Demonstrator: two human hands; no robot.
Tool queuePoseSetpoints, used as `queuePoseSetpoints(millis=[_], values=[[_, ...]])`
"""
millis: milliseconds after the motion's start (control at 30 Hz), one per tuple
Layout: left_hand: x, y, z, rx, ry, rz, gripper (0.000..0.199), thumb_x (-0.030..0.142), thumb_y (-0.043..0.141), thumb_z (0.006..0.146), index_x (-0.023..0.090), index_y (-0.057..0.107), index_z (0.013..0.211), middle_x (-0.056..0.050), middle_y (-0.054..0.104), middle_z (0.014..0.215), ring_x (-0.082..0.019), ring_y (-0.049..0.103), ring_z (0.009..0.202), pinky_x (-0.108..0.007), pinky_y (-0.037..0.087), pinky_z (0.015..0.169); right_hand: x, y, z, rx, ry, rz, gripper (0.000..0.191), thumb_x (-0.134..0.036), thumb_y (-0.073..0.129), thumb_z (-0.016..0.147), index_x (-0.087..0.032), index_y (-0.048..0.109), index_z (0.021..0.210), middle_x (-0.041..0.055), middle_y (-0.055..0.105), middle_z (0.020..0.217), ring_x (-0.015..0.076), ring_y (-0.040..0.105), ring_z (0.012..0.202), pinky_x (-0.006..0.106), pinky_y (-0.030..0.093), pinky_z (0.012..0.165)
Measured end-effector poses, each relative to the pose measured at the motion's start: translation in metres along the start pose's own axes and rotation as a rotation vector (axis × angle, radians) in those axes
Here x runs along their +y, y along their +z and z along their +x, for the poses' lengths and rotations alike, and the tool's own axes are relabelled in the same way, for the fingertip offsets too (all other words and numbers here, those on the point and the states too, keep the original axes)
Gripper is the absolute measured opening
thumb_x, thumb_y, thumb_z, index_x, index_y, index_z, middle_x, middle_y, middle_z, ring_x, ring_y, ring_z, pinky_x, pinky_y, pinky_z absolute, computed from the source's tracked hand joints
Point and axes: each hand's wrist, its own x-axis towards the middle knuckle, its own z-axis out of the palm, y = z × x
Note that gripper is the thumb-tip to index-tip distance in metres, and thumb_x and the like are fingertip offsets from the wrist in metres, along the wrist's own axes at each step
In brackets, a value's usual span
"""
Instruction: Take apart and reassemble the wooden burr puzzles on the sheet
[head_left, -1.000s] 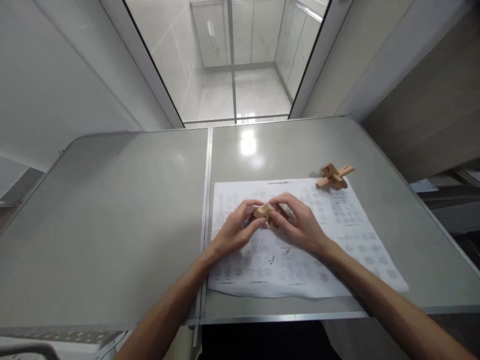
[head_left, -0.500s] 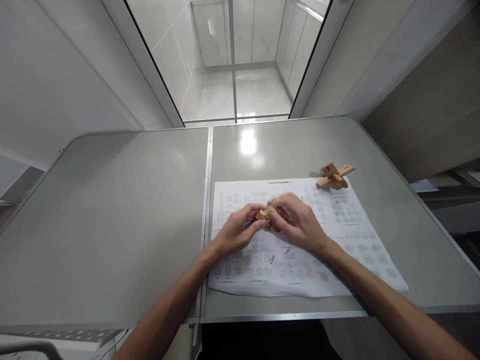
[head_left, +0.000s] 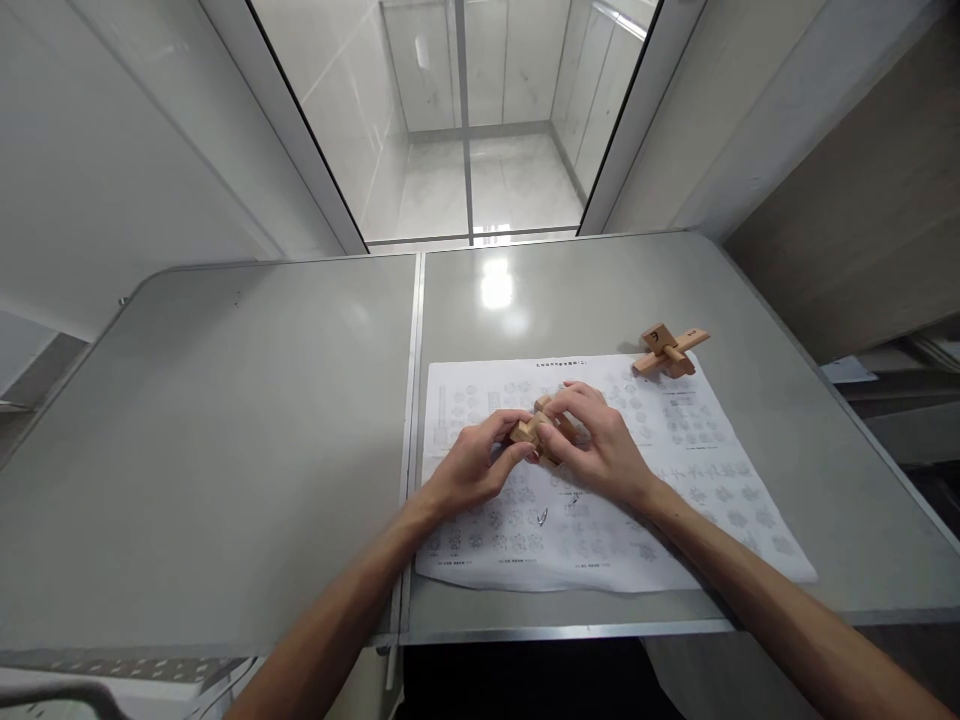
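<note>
A grey bench point(head_left: 262, 430) with a metal rim and a metal seam stands against a glass panel point(head_left: 420, 110) framed in grey; behind the glass, pale tiles line wall and floor; white light glares off the benchtop; a brownish wall point(head_left: 862, 190) rises at right.

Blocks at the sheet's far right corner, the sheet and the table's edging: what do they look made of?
Blocks: wood, by the warm tan colour and dark painted or inked marks; smooth, but whether varnished I can't tell.
Sheet: thin matt paper, by the print and wavy edge.
Edging: probably metal, by its silvery sheen, though metallic-look plastic is possible.
</note>
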Motion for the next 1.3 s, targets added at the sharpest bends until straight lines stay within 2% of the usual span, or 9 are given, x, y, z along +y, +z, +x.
queuePoseSetpoints(millis=[133,300,433,633,967,1200,1300], values=[[0.0027,0.0008,-0.0004,0.003,0.007,0.056,0.023,0.026,0.062,0.106,0.019,0.061,0.128,-0.007,0.080,0.102,-0.021,0.077,0.095,-0.036,0.058,0.089,-0.0004,0.0016,-0.0013,0.012,0.040,0.003,0.018,-0.023,0.066,0.099,-0.026,0.057,0.084,0.0009,0.066,0.077,0.0260,0.059,0.086,0.052,0.047,0.096],[0.0058,0.0017,0.0004,0.010,-0.039,-0.061,0.029,0.031,0.058,0.109,0.019,0.057,0.135,-0.005,0.078,0.091,-0.020,0.076,0.089,-0.035,0.058,0.087,0.0016,0.0033,-0.0023,0.020,0.091,0.053,0.021,-0.027,0.066,0.102,-0.026,0.058,0.083,0.0005,0.062,0.074,0.0255,0.060,0.085,0.048,0.049,0.092],[0.0086,-0.0007,0.0018,-0.009,-0.080,-0.155,0.031,0.040,0.050,0.113,0.018,0.057,0.134,-0.006,0.077,0.088,-0.020,0.076,0.086,-0.034,0.058,0.083,0.0025,0.0028,-0.0028,0.000,0.092,0.088,0.018,-0.031,0.066,0.104,-0.026,0.061,0.087,0.0031,0.067,0.083,0.0257,0.062,0.089,0.044,0.051,0.085],[0.0067,-0.0023,0.0029,-0.035,-0.099,-0.179,0.035,0.044,0.051,0.113,0.016,0.057,0.133,-0.007,0.078,0.089,-0.020,0.075,0.087,-0.033,0.057,0.082,-0.0014,0.0008,-0.0025,-0.028,0.097,0.126,0.023,-0.040,0.063,0.107,-0.026,0.061,0.090,0.0062,0.067,0.091,0.0246,0.062,0.088,0.040,0.053,0.075],[0.0063,-0.0035,0.0023,-0.055,-0.091,-0.154,0.035,0.042,0.052,0.113,0.016,0.060,0.134,-0.007,0.078,0.090,-0.020,0.075,0.088,-0.033,0.058,0.083,0.0021,-0.0003,-0.0039,-0.059,0.041,0.122,0.019,-0.037,0.061,0.109,-0.026,0.060,0.093,0.0069,0.067,0.094,0.0260,0.063,0.095,0.043,0.054,0.082],[0.0080,-0.0044,0.0023,-0.062,-0.086,-0.155,0.033,0.040,0.052,0.113,0.016,0.060,0.133,-0.007,0.077,0.090,-0.020,0.075,0.088,-0.033,0.058,0.084,0.0013,-0.0013,-0.0035,-0.076,-0.010,0.115,0.017,-0.035,0.058,0.110,-0.026,0.060,0.096,0.0070,0.067,0.095,0.0267,0.062,0.096,0.043,0.052,0.081],[0.0072,-0.0038,0.0021,-0.065,-0.083,-0.160,0.032,0.040,0.051,0.113,0.016,0.061,0.133,-0.007,0.077,0.090,-0.019,0.075,0.087,-0.033,0.058,0.083,0.0022,-0.0005,-0.0048,-0.077,0.015,0.124,0.018,-0.037,0.058,0.110,-0.026,0.060,0.097,0.0079,0.067,0.098,0.0266,0.063,0.097,0.044,0.052,0.082]])
